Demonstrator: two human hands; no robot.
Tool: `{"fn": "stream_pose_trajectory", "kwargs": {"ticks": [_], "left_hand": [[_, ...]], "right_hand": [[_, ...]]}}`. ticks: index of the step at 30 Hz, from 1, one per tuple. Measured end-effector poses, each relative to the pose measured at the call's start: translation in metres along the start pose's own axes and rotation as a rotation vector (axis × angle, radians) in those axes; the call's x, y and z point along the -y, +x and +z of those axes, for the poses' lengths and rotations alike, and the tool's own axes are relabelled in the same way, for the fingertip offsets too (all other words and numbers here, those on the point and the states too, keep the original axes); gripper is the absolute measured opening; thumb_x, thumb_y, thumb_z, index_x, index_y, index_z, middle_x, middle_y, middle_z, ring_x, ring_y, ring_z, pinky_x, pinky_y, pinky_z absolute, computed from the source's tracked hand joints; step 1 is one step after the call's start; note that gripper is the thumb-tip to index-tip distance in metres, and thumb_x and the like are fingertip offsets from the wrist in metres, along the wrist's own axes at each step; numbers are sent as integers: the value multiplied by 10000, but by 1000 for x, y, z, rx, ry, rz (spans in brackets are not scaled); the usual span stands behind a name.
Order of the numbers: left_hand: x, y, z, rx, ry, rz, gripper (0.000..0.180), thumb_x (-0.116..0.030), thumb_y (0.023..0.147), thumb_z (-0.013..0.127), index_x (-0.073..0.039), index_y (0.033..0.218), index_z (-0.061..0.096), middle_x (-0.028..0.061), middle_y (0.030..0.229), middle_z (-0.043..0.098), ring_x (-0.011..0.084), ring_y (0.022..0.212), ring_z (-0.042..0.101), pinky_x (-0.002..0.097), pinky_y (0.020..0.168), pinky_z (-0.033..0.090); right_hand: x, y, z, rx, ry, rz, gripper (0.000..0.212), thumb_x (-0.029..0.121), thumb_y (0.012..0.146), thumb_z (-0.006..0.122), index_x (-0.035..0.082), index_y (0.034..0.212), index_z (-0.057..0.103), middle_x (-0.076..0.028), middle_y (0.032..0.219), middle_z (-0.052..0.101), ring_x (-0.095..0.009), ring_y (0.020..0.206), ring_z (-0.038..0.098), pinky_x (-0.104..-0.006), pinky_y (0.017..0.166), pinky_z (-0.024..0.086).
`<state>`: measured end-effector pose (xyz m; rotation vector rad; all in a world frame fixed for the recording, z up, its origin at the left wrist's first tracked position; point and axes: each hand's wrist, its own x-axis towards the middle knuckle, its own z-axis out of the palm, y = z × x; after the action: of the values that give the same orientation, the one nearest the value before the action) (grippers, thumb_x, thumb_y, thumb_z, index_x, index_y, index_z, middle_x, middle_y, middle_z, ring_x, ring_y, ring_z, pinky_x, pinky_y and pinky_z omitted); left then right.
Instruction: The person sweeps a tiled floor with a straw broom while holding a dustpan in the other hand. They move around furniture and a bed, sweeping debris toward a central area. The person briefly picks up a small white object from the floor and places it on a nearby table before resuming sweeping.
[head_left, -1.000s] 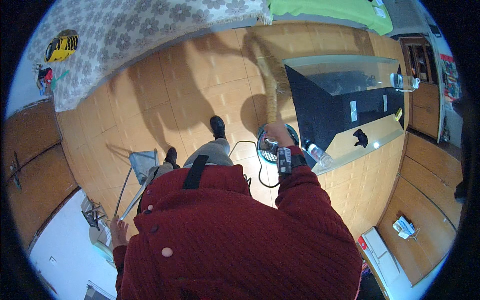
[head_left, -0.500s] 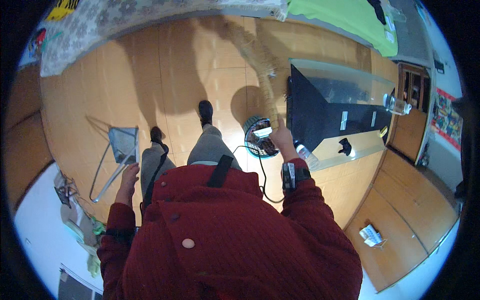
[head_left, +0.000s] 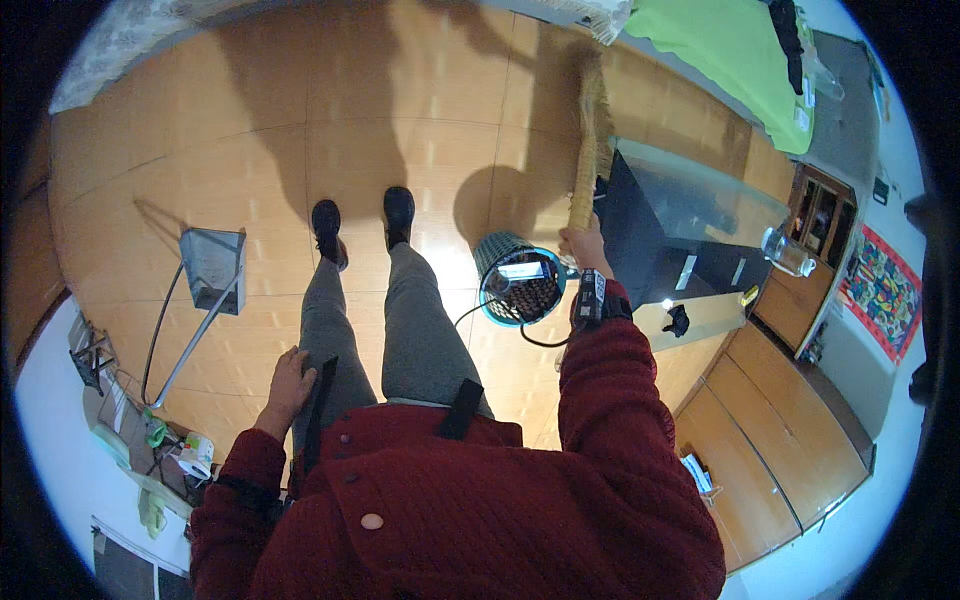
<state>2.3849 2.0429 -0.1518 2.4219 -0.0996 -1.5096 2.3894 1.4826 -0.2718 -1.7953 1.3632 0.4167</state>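
My right hand (head_left: pixel 586 246) is wrapped round the handle of a straw broom (head_left: pixel 590 140). The broom points away from me, its bristles at the far end beside the glass table. Just left of that hand is a teal lattice wastebasket (head_left: pixel 500 252) with dark and pale contents showing through its mouth. My left hand (head_left: pixel 288 388) hangs beside my left thigh, fingers loosely stretched and holding nothing. The nearest thing to it is a grey metal dustpan (head_left: pixel 213 270) with a long bent handle, resting on the floor to the left.
A glass table (head_left: pixel 690 200) with a black section stands to the right, carrying a clear bottle (head_left: pixel 787 252) and a small black object (head_left: pixel 677 320). A bed with a green cover (head_left: pixel 700 45) lies beyond. Wooden cabinets (head_left: pixel 760 440) line the right. A black cable runs by the wastebasket.
The broom has swung to the right, nearer the glass table, with my right hand still round it. My feet stand closer together. My left hand has shifted away from the dustpan toward my thigh.
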Motion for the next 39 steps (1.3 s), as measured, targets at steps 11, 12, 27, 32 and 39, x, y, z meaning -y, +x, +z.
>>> {"fn": "stream_pose_trajectory", "kwargs": {"ticks": [11,12,27,32,39], "left_hand": [[49,49,-41,-99,-171,2,399,-224,786,511,9,1110,492,206,1171,469,313,1131,420,363,966,319],[54,51,-45,-96,-224,-10,400,-226,786,509,9,1109,494,206,1166,474,314,1125,425,360,963,324],[175,25,-53,-142,-448,-189,444,-278,765,493,7,1105,521,196,1145,507,306,1085,467,361,936,353],[195,30,-36,-128,-522,-177,461,-284,757,493,10,1111,521,190,1161,504,301,1101,460,354,939,350],[190,30,-42,-162,-619,-152,472,-289,755,486,6,1124,511,191,1159,507,289,1109,457,343,938,352]], "right_hand": [[63,-195,29,428,35,73,813,3,666,595,187,1355,206,-88,754,539,-150,531,522,-282,459,447],[71,-209,24,415,27,115,817,0,664,592,191,1357,205,-86,757,538,-145,526,519,-277,461,447],[112,-225,180,440,-53,108,703,4,627,621,95,1241,292,-135,784,547,-236,566,559,-320,443,441],[135,-283,163,563,-234,2,832,65,649,630,195,1342,188,-125,787,550,-216,534,532,-341,463,459],[161,-306,100,534,-72,114,826,-10,625,581,184,1342,220,-86,802,528,-143,487,492,-289,420,431]]}}
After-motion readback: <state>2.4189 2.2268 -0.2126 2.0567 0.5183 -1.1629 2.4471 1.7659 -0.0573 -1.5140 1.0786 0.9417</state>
